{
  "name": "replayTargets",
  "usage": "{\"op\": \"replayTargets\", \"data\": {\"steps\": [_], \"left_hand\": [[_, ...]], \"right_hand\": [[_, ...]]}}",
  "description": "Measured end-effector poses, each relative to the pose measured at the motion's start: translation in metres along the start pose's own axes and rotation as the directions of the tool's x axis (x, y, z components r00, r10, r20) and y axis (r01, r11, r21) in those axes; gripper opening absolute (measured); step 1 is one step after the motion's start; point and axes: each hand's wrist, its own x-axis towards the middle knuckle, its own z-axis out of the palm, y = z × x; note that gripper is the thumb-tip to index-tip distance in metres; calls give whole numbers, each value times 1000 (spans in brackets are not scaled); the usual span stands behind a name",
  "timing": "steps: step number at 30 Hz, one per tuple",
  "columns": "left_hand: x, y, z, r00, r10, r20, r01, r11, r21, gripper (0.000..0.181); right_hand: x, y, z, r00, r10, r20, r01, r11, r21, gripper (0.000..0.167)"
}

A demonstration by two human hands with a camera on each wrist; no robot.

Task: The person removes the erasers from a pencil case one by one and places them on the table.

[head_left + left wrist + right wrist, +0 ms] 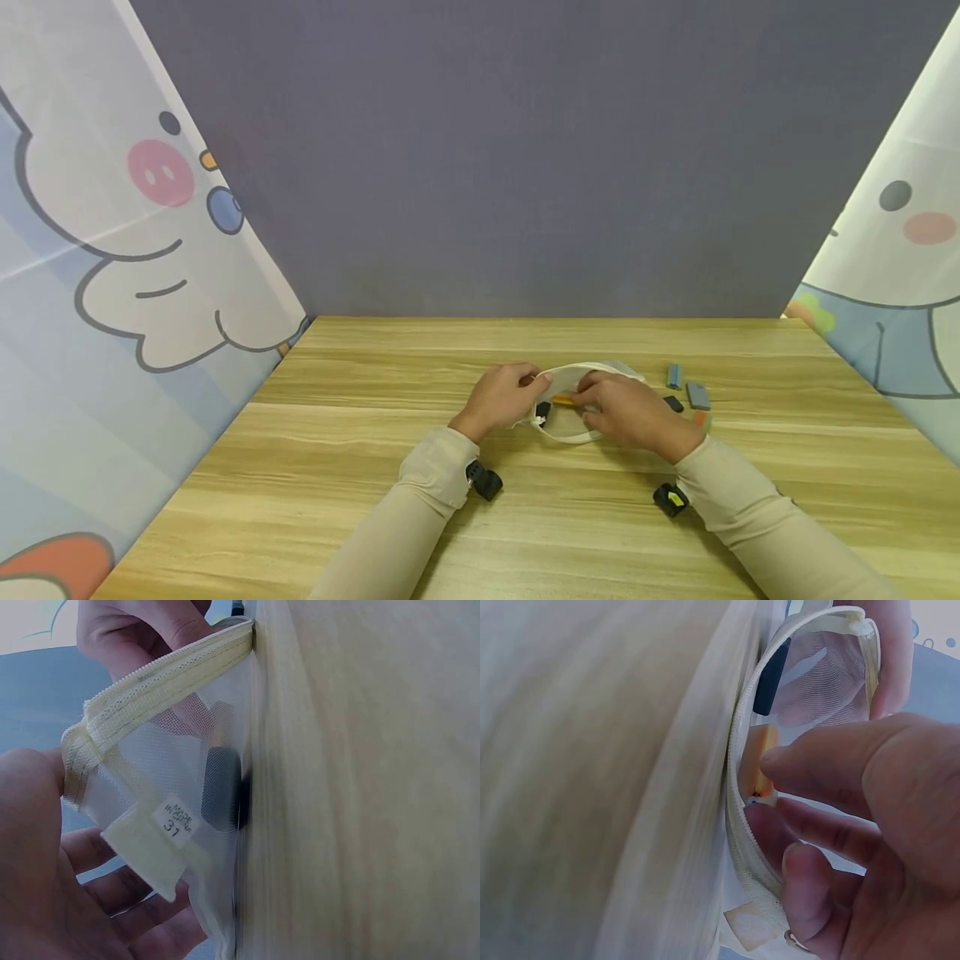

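A cream mesh zipper pouch (577,437) lies on the table with its mouth held wide. At its left end my left hand (501,400) grips the rim, thumb over the edge; the left wrist view shows other fingers behind the mesh beside a white tag (174,821). My right hand (626,408) reaches into the mouth. Its thumb and fingers pinch a small orange piece (759,761) with a pale end, its exact kind unclear. Further inside the pouch lies a dark oblong piece (772,679), also visible through the mesh.
Right of the pouch lie a blue piece (674,376), a grey-blue flat piece (698,396), a black piece (673,404) and an orange-and-green piece (701,419), partly behind my right wrist. A grey panel (525,167) stands behind the wooden table (337,500).
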Motion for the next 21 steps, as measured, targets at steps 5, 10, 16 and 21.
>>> {"op": "replayTargets", "data": {"steps": [5,10,16,21], "left_hand": [[-1,1,-1,1000,-5,5,5,1000,-3,46],[-1,1,-1,1000,-1,2,1,1000,10,44],[-1,2,-1,1000,-6,3,6,1000,7,45],[-2,3,-1,1000,-8,3,8,1000,5,45]], "right_hand": [[0,-1,-1,1000,12,-16,-11,1000,24,25],[2,-2,0,999,2,-52,0,1000,29,20],[2,-2,1,995,-43,-86,45,999,23,12],[1,-2,2,995,-54,-89,57,998,30,13]]}}
